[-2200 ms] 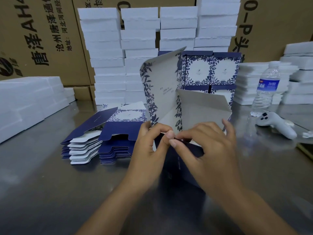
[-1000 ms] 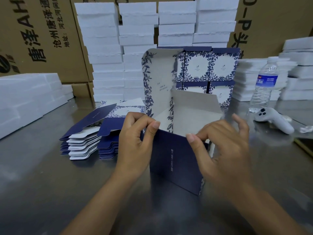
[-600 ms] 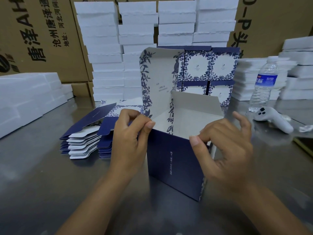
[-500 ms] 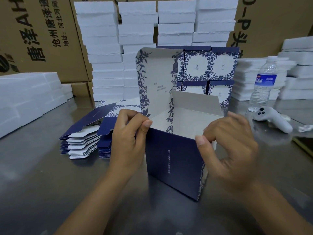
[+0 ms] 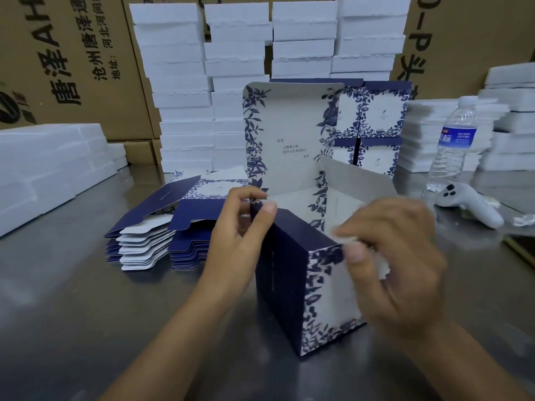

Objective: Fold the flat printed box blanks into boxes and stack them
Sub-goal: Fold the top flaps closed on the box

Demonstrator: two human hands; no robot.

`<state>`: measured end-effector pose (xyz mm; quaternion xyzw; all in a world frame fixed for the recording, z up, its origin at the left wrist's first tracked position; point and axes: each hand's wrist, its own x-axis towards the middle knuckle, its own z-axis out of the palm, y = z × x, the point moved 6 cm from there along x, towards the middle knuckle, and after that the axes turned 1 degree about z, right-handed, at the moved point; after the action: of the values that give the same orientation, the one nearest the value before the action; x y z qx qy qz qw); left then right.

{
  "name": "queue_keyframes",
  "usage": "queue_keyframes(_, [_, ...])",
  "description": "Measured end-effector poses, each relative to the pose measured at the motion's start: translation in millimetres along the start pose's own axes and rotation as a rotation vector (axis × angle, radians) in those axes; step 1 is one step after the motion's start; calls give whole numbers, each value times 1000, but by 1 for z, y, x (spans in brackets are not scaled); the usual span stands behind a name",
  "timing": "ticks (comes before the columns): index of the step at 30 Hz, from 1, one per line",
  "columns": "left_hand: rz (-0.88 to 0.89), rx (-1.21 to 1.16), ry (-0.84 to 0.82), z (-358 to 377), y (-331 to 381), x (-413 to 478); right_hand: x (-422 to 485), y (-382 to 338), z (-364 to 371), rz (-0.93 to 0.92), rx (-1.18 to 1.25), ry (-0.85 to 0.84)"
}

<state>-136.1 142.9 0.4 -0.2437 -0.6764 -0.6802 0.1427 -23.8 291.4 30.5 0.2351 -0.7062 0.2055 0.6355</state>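
Two hands are occupied with one half-formed box (image 5: 289, 270), which is stood on the steel surface (image 5: 86, 314) directly in front of the person, between both forearms. The upper left corner of its dark blue front wall is pinched by the left hand (image 5: 240, 238) between thumb and curled fingers. The right hand (image 5: 405, 256) is blurred, but its thumb is laid on the outside of the floral side wall and its fingers are curled over the top edge, so this wall appears to be grasped. The lid (image 5: 289, 134) is raised upright at the far side, away from both hands, and a grey side flap (image 5: 356, 178) is left standing open at the right, nearer to the right hand. It is judged that this flap must be tucked inward before the lid can be brought down toward the person. Some small lines are printed inside the lid, too small to be read. The flat blanks (image 5: 162, 227) are piled just left of the left hand, and the finished boxes (image 5: 379, 117) are stacked behind the lid. On the brown cartons (image 5: 72, 68) the characters 唐泽 and 地址 can be read. A blue label is carried by the water bottle (image 5: 454, 146), its writing not legible.
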Motion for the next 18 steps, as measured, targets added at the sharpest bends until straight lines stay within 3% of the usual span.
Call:
queue_keyframes(3, [-101,-149,22,-4,-6,1,-1,18,-14,163,24,216])
queue_keyframes(7, [-179,-298,23,-4,-6,1,-10,49,-18,612,177,389])
queue_keyframes(9, [-210,-301,34,-5,-8,1,-16,60,-8,868,294,274])
queue_keyframes(12, [-244,-300,61,-7,-13,2,-27,68,10,1130,357,-57])
queue_keyframes(15, [-249,-307,100,-11,-14,4,-29,69,19,1210,439,-300])
queue_keyframes(18, [-219,-283,91,-12,-12,5,-27,67,21,1233,494,-387])
